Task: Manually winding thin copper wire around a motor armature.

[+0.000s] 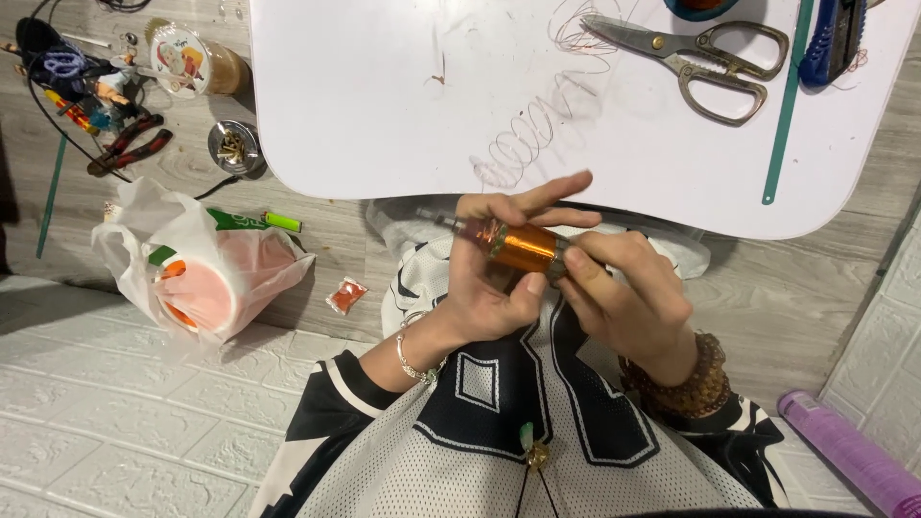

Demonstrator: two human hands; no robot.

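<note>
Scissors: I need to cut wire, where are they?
In the head view, the scissors lie on the white table, upper right, between loose copper wire and a blue utility knife.

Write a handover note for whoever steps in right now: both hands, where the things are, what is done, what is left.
Left hand: holds the copper wire coil from below, fingers spread over its left end.
Right hand: pinches the coil's right end.
Coil is held over the lap, just off the white table edge.
On the table: scissors, a loose curl of thin wire, a blue utility knife.
Done: the core carries a thick, even copper winding.
Left: cannot tell whether the winding is finished; a short bare stub shows at the left end.
</note>
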